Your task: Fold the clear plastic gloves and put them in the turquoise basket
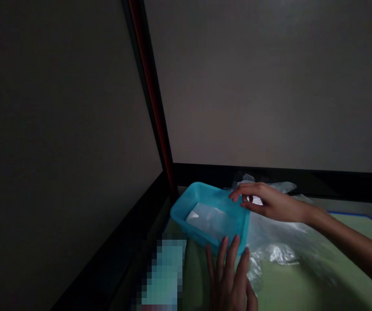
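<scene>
A turquoise plastic basket (181, 211) stands tilted in view near the corner of the walls. In it lies a flat, whitish translucent plastic bag (209, 218). My left hand (229, 276) is at the basket's near side, fingers spread and fingertips at the rim; whether they press on it I cannot tell. Over the basket's right end hovers my right hand (260, 201), palm down with its fingers curved and apart, and nothing shows in it. Clear plastic bags (279, 233) lie crumpled beside and behind the basket, partly hidden by my right hand and forearm.
Everything rests on a green surface (283, 285) with a blue edge. A pixelated pale green patch (165, 272) lies left of my left hand. Grey wall panels (270, 86) with a dark lower border (335, 183) rise behind, meeting at a dark reddish post (150, 86).
</scene>
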The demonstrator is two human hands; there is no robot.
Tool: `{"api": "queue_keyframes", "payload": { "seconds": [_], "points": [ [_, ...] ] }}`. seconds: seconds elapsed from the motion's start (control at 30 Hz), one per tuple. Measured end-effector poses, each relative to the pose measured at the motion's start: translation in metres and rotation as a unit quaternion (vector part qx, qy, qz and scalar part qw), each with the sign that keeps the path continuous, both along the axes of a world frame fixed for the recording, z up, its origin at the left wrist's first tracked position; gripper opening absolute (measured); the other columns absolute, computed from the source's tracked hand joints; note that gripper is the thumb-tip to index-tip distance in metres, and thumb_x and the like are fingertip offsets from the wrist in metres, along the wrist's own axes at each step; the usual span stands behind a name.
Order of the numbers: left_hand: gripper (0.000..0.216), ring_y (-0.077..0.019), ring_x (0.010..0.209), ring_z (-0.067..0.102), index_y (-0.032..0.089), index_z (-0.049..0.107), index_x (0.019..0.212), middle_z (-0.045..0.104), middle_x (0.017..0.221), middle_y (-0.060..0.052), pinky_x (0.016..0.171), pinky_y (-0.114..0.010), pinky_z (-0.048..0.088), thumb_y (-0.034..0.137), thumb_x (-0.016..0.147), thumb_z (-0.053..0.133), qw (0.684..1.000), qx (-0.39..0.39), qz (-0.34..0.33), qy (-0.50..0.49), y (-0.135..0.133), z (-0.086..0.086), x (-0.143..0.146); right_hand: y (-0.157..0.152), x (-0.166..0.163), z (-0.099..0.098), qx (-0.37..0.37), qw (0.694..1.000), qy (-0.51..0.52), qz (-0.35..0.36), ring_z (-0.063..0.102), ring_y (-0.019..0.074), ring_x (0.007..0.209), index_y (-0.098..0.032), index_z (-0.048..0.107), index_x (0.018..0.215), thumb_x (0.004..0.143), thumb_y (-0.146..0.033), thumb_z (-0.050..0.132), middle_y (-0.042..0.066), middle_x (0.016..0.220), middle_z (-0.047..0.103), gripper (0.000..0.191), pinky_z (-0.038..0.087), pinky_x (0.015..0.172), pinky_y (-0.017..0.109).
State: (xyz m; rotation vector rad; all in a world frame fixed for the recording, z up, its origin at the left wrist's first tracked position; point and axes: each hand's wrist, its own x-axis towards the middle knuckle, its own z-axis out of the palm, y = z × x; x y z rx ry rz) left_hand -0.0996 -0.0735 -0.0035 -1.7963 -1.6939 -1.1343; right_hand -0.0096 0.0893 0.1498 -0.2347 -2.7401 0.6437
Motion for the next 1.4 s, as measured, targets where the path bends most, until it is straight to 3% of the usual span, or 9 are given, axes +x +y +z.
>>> {"api": "queue_keyframes", "payload": {
  "seconds": [0.17,0.33,0.43,0.6,0.77,0.9,1.0,1.17,1.4],
  "points": [
    [0.055,-0.0274,0.129,0.018,0.015,0.040,0.123,0.030,0.138,-0.010,0.102,-0.055,0.013,0.000,0.071,0.037,0.998,-0.056,-0.014,0.010,-0.002,0.009,-0.001,-0.007,0.063,-0.031,0.009,0.987,-0.036,-0.157,0.056,0.0152,0.068,-0.015,0.060,0.093,0.084,-0.026,0.042,0.008,0.086,0.062,0.023,0.046,0.061,0.028],
    [0.050,-0.0298,0.130,0.010,0.013,0.040,0.122,0.023,0.140,-0.014,0.100,-0.059,0.012,0.001,0.074,0.039,0.998,-0.064,-0.015,0.001,0.000,0.015,-0.002,-0.023,0.095,-0.088,0.107,0.962,-0.098,-0.232,0.050,0.0273,0.098,-0.010,0.051,0.117,0.078,-0.041,0.052,0.016,0.111,0.053,0.050,0.042,0.083,0.039],
    [0.047,-0.0305,0.130,0.011,0.012,0.042,0.119,0.024,0.139,-0.016,0.100,-0.059,0.011,0.001,0.073,0.041,0.998,-0.055,-0.014,-0.004,0.001,0.017,-0.001,-0.031,0.096,-0.107,0.139,0.948,-0.122,-0.260,0.052,0.0257,0.097,-0.014,0.057,0.111,0.080,-0.029,0.050,0.014,0.112,0.053,0.036,0.042,0.082,0.035],
    [0.045,-0.0311,0.130,0.011,0.011,0.044,0.116,0.025,0.138,-0.019,0.099,-0.059,0.013,0.000,0.073,0.042,0.999,-0.033,-0.023,0.002,-0.002,0.020,0.000,-0.026,0.089,-0.094,0.132,0.939,-0.118,-0.294,0.056,0.0209,0.089,-0.015,0.066,0.087,0.085,-0.022,0.040,0.011,0.097,0.061,0.026,0.043,0.075,0.027],
    [0.038,-0.0282,0.129,0.018,0.014,0.046,0.111,0.031,0.135,-0.017,0.099,-0.057,0.018,0.000,0.076,0.038,0.996,0.002,-0.087,0.030,-0.007,0.022,0.001,-0.020,0.088,-0.070,0.141,0.931,-0.115,-0.317,0.054,0.0232,0.096,-0.013,0.062,0.096,0.085,-0.029,0.041,0.014,0.102,0.059,0.029,0.041,0.080,0.031],
    [0.036,-0.0254,0.127,0.025,0.015,0.047,0.107,0.038,0.130,-0.014,0.099,-0.052,0.024,0.001,0.076,0.036,0.988,0.008,-0.148,0.050,-0.010,0.021,0.000,-0.038,0.085,-0.084,0.140,0.935,-0.139,-0.295,0.034,0.0326,0.119,-0.014,0.047,0.121,0.067,-0.041,0.064,0.016,0.132,0.038,0.063,0.031,0.093,0.044],
    [0.034,-0.0250,0.126,0.027,0.015,0.049,0.104,0.040,0.128,-0.013,0.099,-0.052,0.025,0.001,0.076,0.036,0.986,0.009,-0.162,0.047,-0.010,0.022,0.000,-0.052,0.085,-0.103,0.125,0.934,-0.148,-0.300,0.027,0.0326,0.124,-0.012,0.046,0.122,0.072,-0.034,0.060,0.017,0.138,0.029,0.056,0.027,0.096,0.047],
    [0.031,-0.0242,0.123,0.030,0.015,0.052,0.098,0.042,0.126,-0.012,0.099,-0.050,0.027,0.001,0.075,0.036,0.986,0.007,-0.165,0.013,-0.008,0.024,-0.001,-0.055,0.094,-0.104,0.091,0.945,-0.110,-0.293,0.035,0.0283,0.121,-0.015,0.063,0.098,0.082,-0.022,0.045,0.012,0.131,0.043,0.026,0.028,0.096,0.042],
    [0.031,-0.0221,0.118,0.038,0.015,0.054,0.095,0.046,0.120,-0.011,0.096,-0.042,0.035,0.001,0.074,0.036,0.978,-0.004,-0.208,-0.024,-0.006,0.022,0.000,-0.053,0.106,-0.071,-0.009,0.951,0.006,-0.309,0.055,0.0259,0.096,-0.012,0.063,0.084,0.085,-0.032,0.040,0.014,0.101,0.062,0.031,0.038,0.084,0.039]
  ]
}}
